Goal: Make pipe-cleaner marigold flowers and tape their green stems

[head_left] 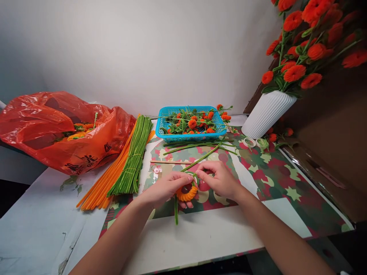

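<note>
My left hand (170, 186) is closed round an orange pipe-cleaner flower ring (187, 196), its thumb at the upper rim and fingertips showing below. A short green tail (176, 212) hangs down from under this hand. At the ring's top, my right hand (218, 180) pinches a green pipe cleaner (195, 177) between thumb and forefinger. Just behind the hands, a longer green pipe cleaner (207, 155) slants up to the right; whether it joins the pinched piece is hidden. A thin wooden stick (171, 162) lies flat beyond my left hand.
A blue basket (192, 138) holds orange flowers. To the left lie green pipe cleaners (133, 156), orange pipe cleaners (96, 191) and a red plastic bag (94, 149). On the right are a tilted white vase (268, 114) of orange flowers, a tape roll (249, 143) and a cardboard box (329, 152).
</note>
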Demonstrator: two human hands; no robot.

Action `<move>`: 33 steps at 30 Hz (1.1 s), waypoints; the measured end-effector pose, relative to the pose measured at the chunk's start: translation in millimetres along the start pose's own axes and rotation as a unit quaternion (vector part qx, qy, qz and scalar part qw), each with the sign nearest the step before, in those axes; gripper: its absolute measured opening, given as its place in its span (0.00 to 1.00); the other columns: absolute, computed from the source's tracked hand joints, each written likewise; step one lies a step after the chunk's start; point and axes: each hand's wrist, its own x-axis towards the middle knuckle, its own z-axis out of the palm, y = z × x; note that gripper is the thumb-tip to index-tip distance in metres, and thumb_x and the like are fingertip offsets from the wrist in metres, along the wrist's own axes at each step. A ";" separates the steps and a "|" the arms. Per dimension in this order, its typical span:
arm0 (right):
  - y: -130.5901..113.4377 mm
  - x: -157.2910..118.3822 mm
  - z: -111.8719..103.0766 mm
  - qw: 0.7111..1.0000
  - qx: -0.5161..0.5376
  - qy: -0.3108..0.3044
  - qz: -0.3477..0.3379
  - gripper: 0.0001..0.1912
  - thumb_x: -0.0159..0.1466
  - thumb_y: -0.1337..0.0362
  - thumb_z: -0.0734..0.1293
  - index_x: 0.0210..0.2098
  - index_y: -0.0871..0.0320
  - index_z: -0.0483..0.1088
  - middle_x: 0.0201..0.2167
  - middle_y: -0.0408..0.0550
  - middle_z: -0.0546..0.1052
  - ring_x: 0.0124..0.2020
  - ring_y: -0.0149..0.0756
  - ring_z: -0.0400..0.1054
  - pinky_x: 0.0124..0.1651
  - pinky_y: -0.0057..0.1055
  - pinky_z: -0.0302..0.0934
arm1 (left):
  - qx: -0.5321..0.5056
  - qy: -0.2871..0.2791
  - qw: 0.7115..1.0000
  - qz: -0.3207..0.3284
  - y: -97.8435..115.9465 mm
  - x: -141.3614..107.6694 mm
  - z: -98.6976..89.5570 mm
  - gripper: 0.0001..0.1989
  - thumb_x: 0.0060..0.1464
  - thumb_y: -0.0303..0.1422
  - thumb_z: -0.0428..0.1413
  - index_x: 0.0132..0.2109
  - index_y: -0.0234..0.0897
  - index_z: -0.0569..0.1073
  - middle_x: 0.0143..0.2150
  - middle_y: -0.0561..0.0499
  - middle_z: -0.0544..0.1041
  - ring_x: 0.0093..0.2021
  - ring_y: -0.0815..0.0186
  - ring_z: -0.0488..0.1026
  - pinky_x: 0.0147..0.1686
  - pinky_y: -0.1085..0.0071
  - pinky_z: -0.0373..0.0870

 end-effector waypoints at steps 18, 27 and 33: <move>-4.6 -0.4 10.0 0.998 -0.043 0.031 -0.020 0.12 0.64 0.70 0.60 0.25 0.58 0.67 0.26 0.42 0.73 0.30 0.30 0.65 0.33 0.26 0.55 | -0.062 0.039 0.997 -0.015 0.2 4.8 3.1 0.08 0.49 0.33 0.55 0.28 0.32 0.72 0.27 0.45 0.79 0.26 0.66 0.75 0.23 0.75 0.71; -4.7 -1.3 10.2 0.999 -0.040 0.031 -0.017 0.11 0.65 0.70 0.60 0.26 0.58 0.69 0.27 0.43 0.74 0.30 0.30 0.66 0.33 0.26 0.56 | -0.039 0.104 0.994 -0.007 1.3 5.6 8.0 0.09 0.52 0.37 0.54 0.30 0.35 0.69 0.25 0.49 0.78 0.23 0.64 0.76 0.25 0.71 0.72; -4.1 -1.3 8.6 0.999 -0.042 0.022 -0.008 0.12 0.65 0.69 0.60 0.27 0.58 0.70 0.28 0.43 0.75 0.32 0.31 0.66 0.33 0.26 0.56 | -0.053 0.082 0.995 -0.008 1.8 4.3 7.9 0.08 0.51 0.36 0.55 0.30 0.34 0.69 0.25 0.49 0.77 0.25 0.65 0.75 0.25 0.71 0.72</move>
